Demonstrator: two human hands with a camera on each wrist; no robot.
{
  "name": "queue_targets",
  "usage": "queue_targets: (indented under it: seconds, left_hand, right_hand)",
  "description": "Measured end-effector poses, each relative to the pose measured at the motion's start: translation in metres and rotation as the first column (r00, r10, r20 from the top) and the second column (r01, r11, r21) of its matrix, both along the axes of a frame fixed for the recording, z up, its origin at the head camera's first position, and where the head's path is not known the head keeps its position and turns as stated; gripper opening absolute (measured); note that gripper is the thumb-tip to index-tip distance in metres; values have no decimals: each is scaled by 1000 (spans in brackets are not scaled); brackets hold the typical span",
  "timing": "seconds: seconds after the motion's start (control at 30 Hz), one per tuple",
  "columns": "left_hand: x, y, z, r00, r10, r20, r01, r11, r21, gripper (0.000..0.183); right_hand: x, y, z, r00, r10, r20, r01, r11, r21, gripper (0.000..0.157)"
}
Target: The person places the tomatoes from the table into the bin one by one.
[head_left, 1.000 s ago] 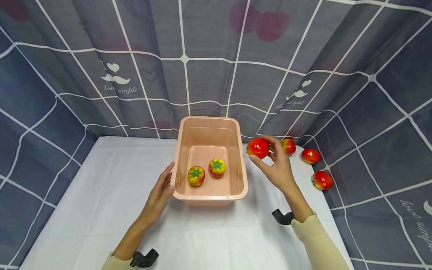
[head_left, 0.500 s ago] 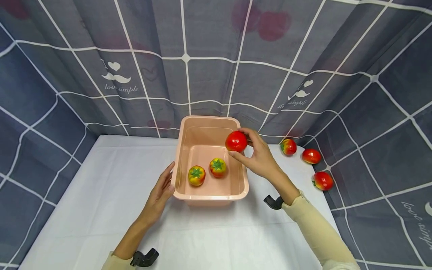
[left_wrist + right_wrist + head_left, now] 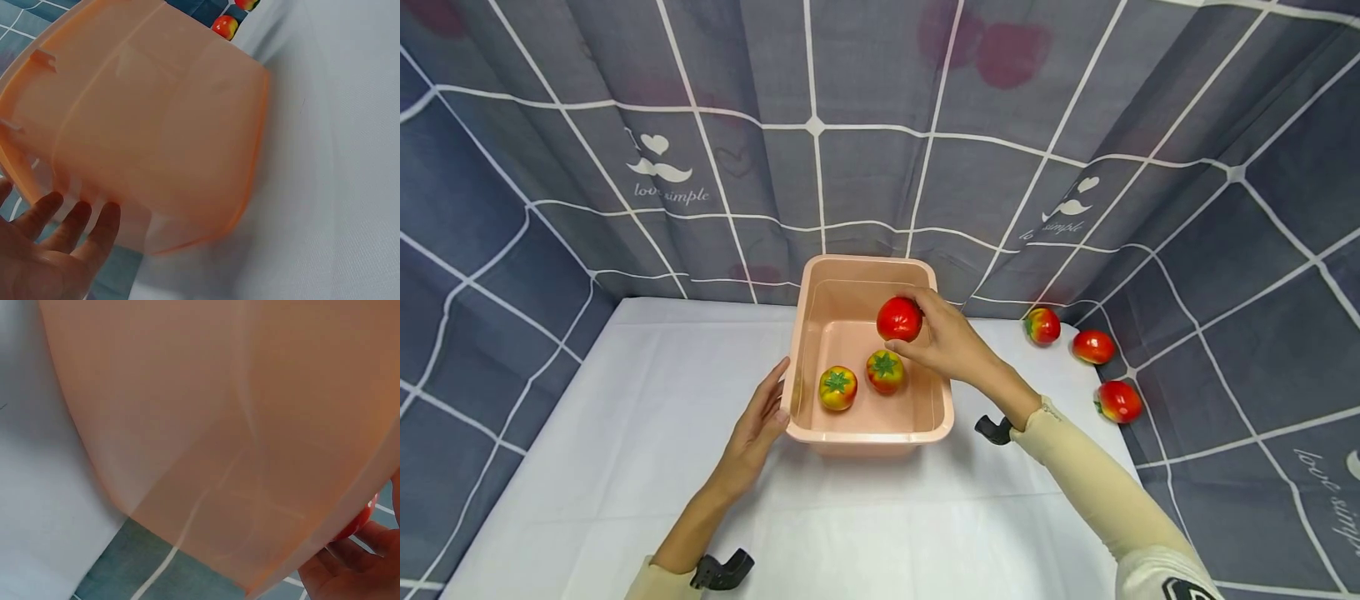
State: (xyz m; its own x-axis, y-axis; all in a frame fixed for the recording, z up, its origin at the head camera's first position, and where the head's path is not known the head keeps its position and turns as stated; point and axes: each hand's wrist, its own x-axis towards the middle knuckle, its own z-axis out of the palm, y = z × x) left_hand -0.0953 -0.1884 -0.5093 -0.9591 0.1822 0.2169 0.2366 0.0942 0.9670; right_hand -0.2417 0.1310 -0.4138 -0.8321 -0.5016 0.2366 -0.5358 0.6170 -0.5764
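Red tomato (image 3: pixel 898 319) over a pink bin (image 3: pixel 871 437), frame centre.
Our right grip (image 3: pixel 951 343) pinches it; our left grip (image 3: pixel 756 429), spread, touches the bin.

The bare left hand (image 3: pixel 754 437) angles forward and inward, its fingers apart and only gently bent. To its right and farther forward, the bare right hand (image 3: pixel 946 340) bends fingers and thumb toward each other in a grip. Behind each hand a black curved wrist attachment (image 3: pixel 722 572) juts inward, beside the cuff of a cream fabric sleeve (image 3: pixel 1097 479); the right forearm (image 3: pixel 1009 393) slants leftward.
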Motion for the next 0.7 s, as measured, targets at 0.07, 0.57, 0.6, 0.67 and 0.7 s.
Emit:
queue_targets:
  seconds: [0.07, 0.57, 0.6, 0.67, 0.7]
  left_hand:
    - [0, 0, 1, 1000, 3, -3, -3, 1000, -4, 68]
    - [0, 1, -1, 1000, 11, 1, -11, 1000, -7, 67]
    - [0, 1, -1, 1000, 15, 4, -15, 1000, -10, 67]
    - [0, 1, -2, 1000, 25, 14, -25, 1000, -15, 67]
    - [0, 1, -3, 999, 29, 19, -29, 999, -18, 67]
  right_hand:
    - [-1, -2, 0, 1000, 4, -4, -4, 1000, 8, 80]
    - [2, 5, -2, 999, -32, 35, 34, 998, -45, 78]
    - [2, 6, -2, 999, -35, 31, 36, 998, -52, 77]
    - [3, 8, -2, 999, -45, 24, 46, 997, -60, 75]
    - [3, 9, -2, 999, -47, 19, 48, 997, -65, 74]
